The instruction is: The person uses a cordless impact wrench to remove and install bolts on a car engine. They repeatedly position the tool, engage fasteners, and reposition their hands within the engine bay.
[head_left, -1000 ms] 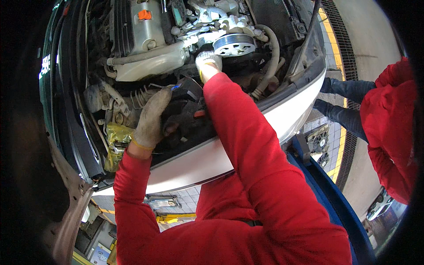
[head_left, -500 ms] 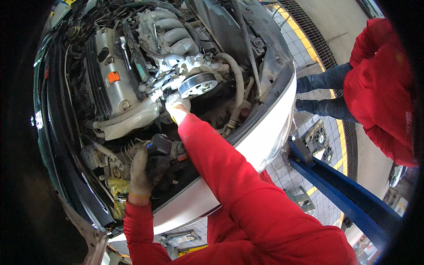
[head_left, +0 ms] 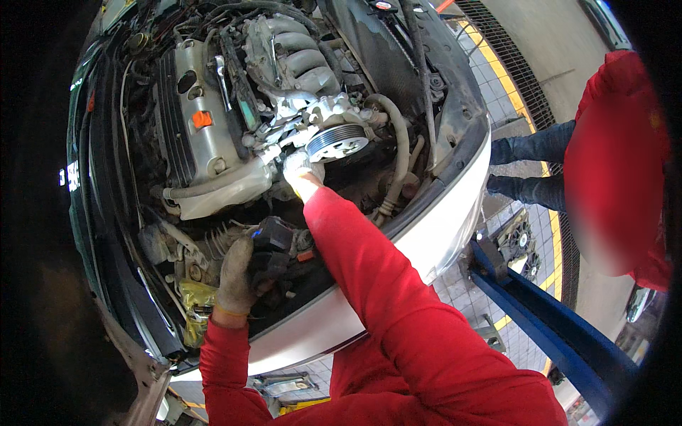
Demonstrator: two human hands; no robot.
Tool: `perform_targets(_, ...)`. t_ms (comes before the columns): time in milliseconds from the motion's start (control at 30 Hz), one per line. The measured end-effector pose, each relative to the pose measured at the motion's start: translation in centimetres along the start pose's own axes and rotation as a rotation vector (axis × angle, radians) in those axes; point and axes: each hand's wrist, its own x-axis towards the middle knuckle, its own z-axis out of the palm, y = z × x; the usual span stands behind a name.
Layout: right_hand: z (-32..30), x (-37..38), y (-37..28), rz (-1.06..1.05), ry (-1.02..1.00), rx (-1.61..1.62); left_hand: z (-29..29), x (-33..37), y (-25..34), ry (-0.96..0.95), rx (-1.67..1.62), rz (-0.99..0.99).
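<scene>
My right hand (head_left: pixel 303 169), in a pale work glove, reaches into the engine bay just below the ribbed belt pulley (head_left: pixel 338 142). Its fingers look bent in among the metal parts, and their tips are hidden. Lower left, my left hand (head_left: pixel 236 282) wears a dirty grey glove and is closed against a black boxy object (head_left: pixel 273 234) with a small blue spot. That object's kind I cannot make out. Strong light falls on the metal around my right hand. Left of the pulley lies the engine with its silver cover (head_left: pixel 207 135).
A wrench (head_left: pixel 223 84) rests on the engine, near an orange piece (head_left: pixel 202 118). Yellow plastic wrapping (head_left: pixel 195 298) sits left of my left hand. The white bumper (head_left: pixel 419 245) curves in front of me. Beyond stand a blue lift arm (head_left: pixel 547 319) and a person in red (head_left: pixel 618 177).
The whole scene has shifted slightly right in the picture as my head moved. Both hands keep their places against the engine parts.
</scene>
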Motion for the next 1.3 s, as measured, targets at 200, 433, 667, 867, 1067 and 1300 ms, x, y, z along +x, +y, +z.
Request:
perform_targets(200,-1.2,-0.9,-0.1,-0.108,0.012,-0.101,0.2,0.7,2.5,0.031,0.266,0.159)
perform_targets(433,-2.0,-0.3,-0.2,-0.084,0.066,-0.037,0.7,0.8,1.9,0.028,-0.330,-0.236)
perform_targets(667,-2.0,-0.8,-0.2,-0.070,0.083,-0.036,-0.6,1.7,2.7,0.014,0.400,0.474)
perform_targets(867,-0.4,0.0,0.5,-0.044,0.048,-0.088,-0.7,1.9,3.8,0.017,0.283,0.404)
perform_targets(1067,-0.3,0.0,0.5,-0.018,0.044,0.010,-0.3,1.7,5.0,-0.037,-0.059,0.111)
perform_targets(1300,-0.3,-0.2,0.5,-0.074,0.183,0.116,-0.6,1.6,3.4,0.007,0.346,0.392)
